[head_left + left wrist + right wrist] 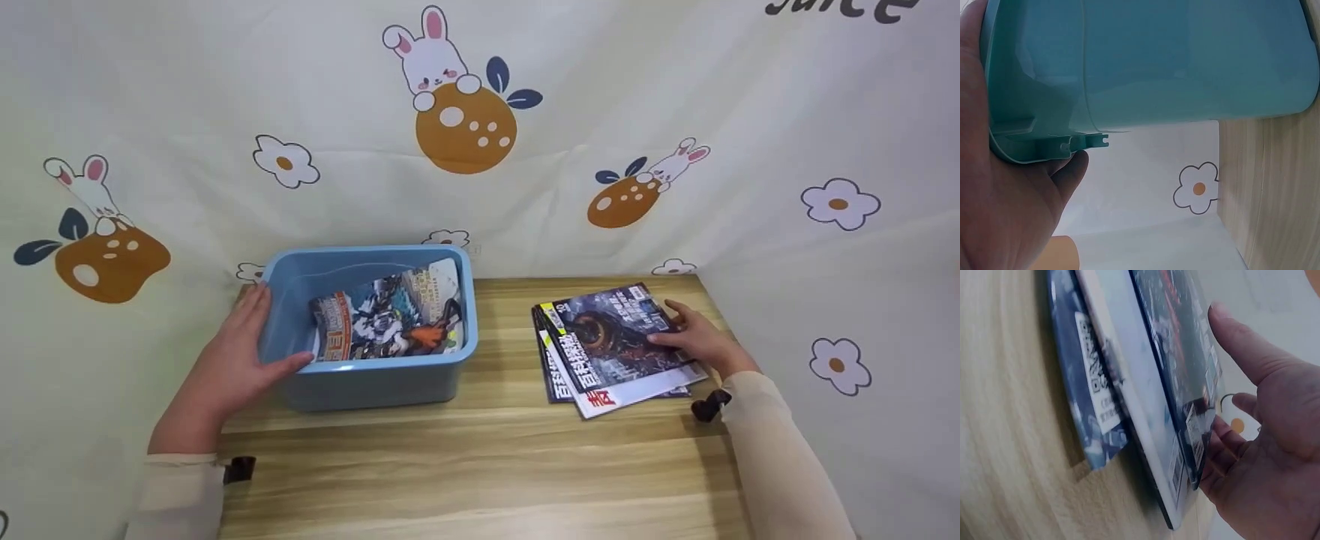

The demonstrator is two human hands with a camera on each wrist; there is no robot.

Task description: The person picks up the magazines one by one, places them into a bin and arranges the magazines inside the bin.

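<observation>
A blue plastic bin (367, 386) stands on the table's left side, with magazines (390, 315) with colourful covers lying inside it. My left hand (232, 360) holds the bin's front left corner, thumb along the front rim and fingers against the left side; in the left wrist view the fingers (1072, 174) show outside the rim. To the right lies a small fanned stack of magazines, a dark-covered magazine (611, 337) on top. My right hand (701, 341) is at the stack's right edge, thumb over the top cover, other fingers beyond the edge. Contact there is hard to tell.
The wooden table (480, 465) has a seam running across its front part. A pale curtain (555, 45) with rabbit, orange and flower prints hangs behind and along both sides. Dark wrist straps (240, 469) show at both sleeves.
</observation>
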